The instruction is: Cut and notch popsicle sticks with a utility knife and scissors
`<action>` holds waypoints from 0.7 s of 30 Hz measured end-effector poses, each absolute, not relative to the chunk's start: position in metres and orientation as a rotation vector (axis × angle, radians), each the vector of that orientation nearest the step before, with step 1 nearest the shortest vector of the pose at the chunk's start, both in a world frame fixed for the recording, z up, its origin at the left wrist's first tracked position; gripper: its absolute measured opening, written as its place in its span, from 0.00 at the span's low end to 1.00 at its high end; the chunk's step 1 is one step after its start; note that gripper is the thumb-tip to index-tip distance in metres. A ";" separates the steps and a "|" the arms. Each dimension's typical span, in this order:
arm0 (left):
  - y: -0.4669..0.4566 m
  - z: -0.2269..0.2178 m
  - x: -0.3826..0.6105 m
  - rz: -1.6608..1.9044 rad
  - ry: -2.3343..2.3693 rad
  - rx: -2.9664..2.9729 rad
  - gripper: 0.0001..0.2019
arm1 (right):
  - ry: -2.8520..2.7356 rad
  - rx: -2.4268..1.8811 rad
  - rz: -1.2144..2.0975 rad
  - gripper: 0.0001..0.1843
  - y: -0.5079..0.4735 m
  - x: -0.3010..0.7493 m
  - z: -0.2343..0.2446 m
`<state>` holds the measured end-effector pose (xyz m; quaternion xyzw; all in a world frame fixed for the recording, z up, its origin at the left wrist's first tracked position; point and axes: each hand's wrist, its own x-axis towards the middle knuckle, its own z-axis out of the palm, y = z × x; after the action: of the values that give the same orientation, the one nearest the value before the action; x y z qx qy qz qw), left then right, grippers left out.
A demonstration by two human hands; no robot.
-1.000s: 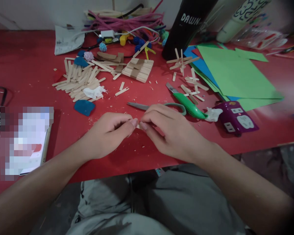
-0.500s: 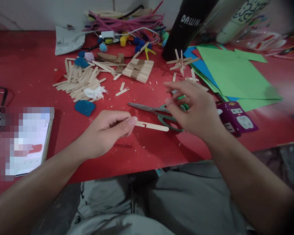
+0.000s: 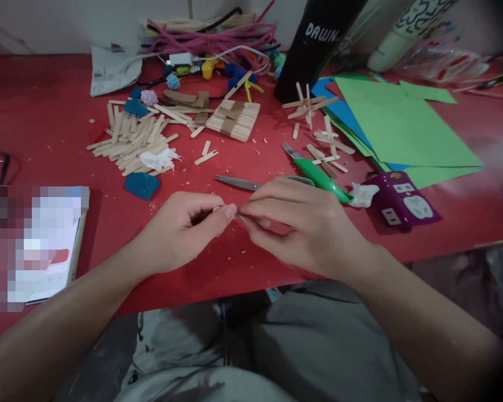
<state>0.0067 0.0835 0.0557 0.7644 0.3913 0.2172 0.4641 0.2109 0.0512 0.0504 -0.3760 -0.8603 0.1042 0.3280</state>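
Note:
My left hand [image 3: 195,229] is closed in a pinch, thumb over the forefinger, on a notched wooden craft stick [image 3: 263,222]. From the right, my right hand [image 3: 297,223] meets it, thumb and fingertips closed on the same stick near the notch. Most of the stick is hidden behind the fingers. Just beyond my right hand lie the scissors [image 3: 237,182], their handles largely covered by it. A green-handled knife [image 3: 318,176] rests on the table past my right knuckles, with crumpled white tissue [image 3: 364,195] at its end.
A pile of craft sticks [image 3: 129,139] and a taped bundle [image 3: 235,120] lie at the back. Interlocked sticks [image 3: 308,106] stand by a black bottle [image 3: 314,50]. Coloured paper [image 3: 402,123] and a purple box [image 3: 404,201] are at right, a phone [image 3: 54,240] at left.
My right hand has moved down and left from above the scissors and closed on the stick. The green-handled knife, hidden before, now shows. My left hand keeps its grip.

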 end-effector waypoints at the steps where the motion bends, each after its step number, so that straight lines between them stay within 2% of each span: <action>1: 0.083 0.055 0.007 0.536 0.961 1.887 0.21 | -2.261 -0.977 0.239 0.11 0.051 0.210 0.050; 8: 0.082 0.052 0.004 0.525 0.966 1.894 0.19 | -2.300 -0.980 0.080 0.12 0.050 0.205 0.047; 16: 0.083 0.054 0.002 0.552 0.972 1.841 0.20 | -2.264 -1.073 0.077 0.08 0.054 0.214 0.050; 21: 0.085 0.054 0.000 0.587 0.943 1.858 0.18 | -2.183 -1.195 0.123 0.15 0.059 0.224 0.050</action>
<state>0.0005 0.0845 0.0542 0.7580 0.3846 0.2396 0.4691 0.2242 0.0585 0.0499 -0.4546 -0.8303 0.0466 0.3191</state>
